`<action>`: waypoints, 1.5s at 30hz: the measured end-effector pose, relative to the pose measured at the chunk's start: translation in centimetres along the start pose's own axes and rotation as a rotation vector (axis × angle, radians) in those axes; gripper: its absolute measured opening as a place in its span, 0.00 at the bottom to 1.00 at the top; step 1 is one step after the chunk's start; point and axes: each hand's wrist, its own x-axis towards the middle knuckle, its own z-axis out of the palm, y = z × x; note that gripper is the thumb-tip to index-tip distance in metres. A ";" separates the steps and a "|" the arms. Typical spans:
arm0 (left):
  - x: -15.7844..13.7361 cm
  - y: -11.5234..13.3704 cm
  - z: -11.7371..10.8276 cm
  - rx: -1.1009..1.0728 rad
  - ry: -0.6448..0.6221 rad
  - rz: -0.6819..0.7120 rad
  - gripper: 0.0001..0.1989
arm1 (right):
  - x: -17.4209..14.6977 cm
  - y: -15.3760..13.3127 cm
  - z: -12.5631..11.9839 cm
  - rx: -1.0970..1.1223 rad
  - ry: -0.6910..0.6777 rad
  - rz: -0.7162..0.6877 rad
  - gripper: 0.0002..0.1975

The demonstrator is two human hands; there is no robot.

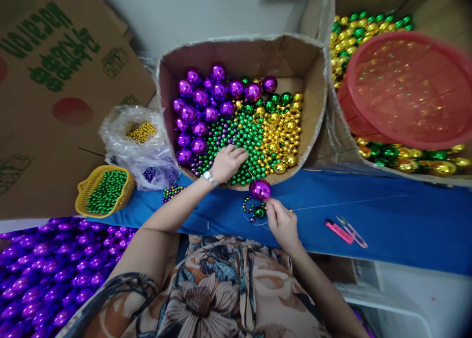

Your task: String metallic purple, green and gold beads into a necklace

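My right hand (pixel 283 225) pinches a large shiny purple bead (pixel 260 189) just outside the front edge of the open cardboard box (pixel 315 102). A thin, needle-like line sticks up from the bead towards my left hand. My left hand (pixel 225 164), with a watch (pixel 209 177) at the wrist, reaches over the front wall with its fingers curled down at the green beads (pixel 250 126). Whatever its fingertips hold is hidden. Below the purple bead, a short string of small beads (pixel 249 206) lies on the blue cloth (pixel 309 220), and a pale thread (pixel 346 201) trails right.
Large purple beads (pixel 201 98) and gold beads (pixel 282 131) share the box. A yellow basket (pixel 125 195) and plastic bags (pixel 114 126) stand left. Pink snips (pixel 357 237) and a pink-black tool (pixel 338 231) lie right. A red basin (pixel 354 77) rests on beads in another box.
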 end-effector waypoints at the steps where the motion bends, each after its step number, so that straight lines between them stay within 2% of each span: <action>1: -0.3 0.3 -0.2 -0.143 0.064 -0.073 0.06 | 0.0 0.0 0.0 0.001 -0.001 0.004 0.11; 3: -1.0 1.2 -0.7 -0.529 0.136 -0.263 0.10 | -0.1 0.0 0.0 0.008 0.000 0.004 0.10; 6: -2.3 2.7 -1.2 -1.059 0.064 -0.510 0.15 | 0.1 -0.1 0.1 0.026 0.005 -0.005 0.10; 8: -3.1 3.5 -1.3 -1.213 0.016 -0.594 0.15 | 0.2 -0.2 0.2 0.034 -0.004 -0.011 0.10; 10: -3.6 3.9 -1.2 -1.272 0.010 -0.632 0.15 | 0.3 -0.3 0.2 0.038 -0.019 -0.014 0.11; 16: -4.0 4.3 -0.9 -1.321 0.015 -0.691 0.17 | 0.2 -0.2 0.4 0.027 -0.028 -0.020 0.11; 26: -4.3 4.5 -0.8 -1.344 -0.002 -0.690 0.16 | 0.3 -0.2 0.2 -0.012 0.002 -0.061 0.09; 33: -4.6 4.0 -0.8 -1.355 -0.019 -0.612 0.17 | 0.2 0.0 0.1 -0.007 0.004 -0.071 0.09; 41: -4.8 3.8 -1.0 -1.251 -0.065 -0.530 0.16 | 0.0 0.2 0.1 -0.028 -0.003 -0.079 0.09; 45: -5.0 3.7 -1.7 -1.033 -0.093 -0.436 0.16 | -0.1 0.1 0.2 -0.057 0.004 -0.091 0.09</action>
